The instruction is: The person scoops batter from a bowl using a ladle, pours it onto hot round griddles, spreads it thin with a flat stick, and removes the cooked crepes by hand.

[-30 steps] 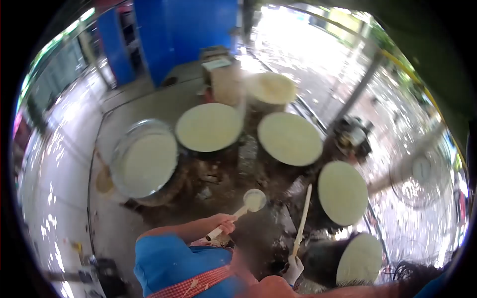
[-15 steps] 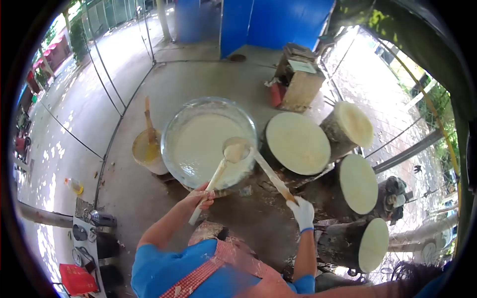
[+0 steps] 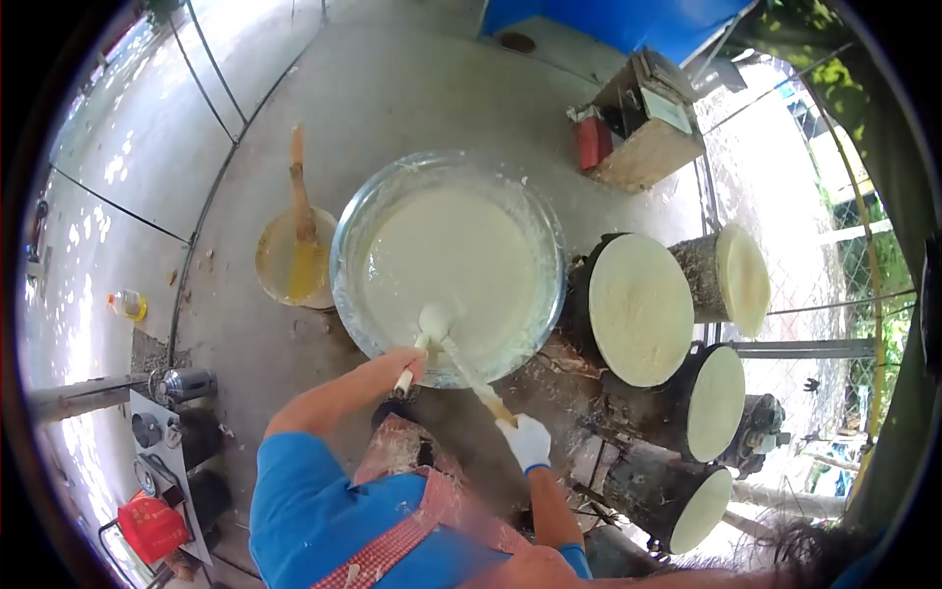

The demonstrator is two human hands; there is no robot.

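A large clear basin (image 3: 345, 245) holds pale, thick batter (image 3: 446, 245). My bare left hand (image 3: 404, 365) grips a white-handled utensil (image 3: 422, 346) near the basin's front rim. My right hand (image 3: 528, 442), in a white glove, is closed round a long wooden handle (image 3: 486, 395) coated with batter. Both tools converge at a batter-covered ladle bowl (image 3: 435, 318) inside the basin. Which handle carries that bowl I cannot tell.
To the right stand several round griddles (image 3: 640, 309) covered with pale batter. At the left is a bucket (image 3: 270, 260) with a wooden-handled brush (image 3: 302, 211) and yellow liquid. Beyond are a cardboard box (image 3: 653, 137), an oil bottle (image 3: 128, 304) and a red bag (image 3: 152, 528).
My hands and both tools have come closer together. The ladle bowl is lower, nearer the basin's front side. The camera view has shifted and tips further down.
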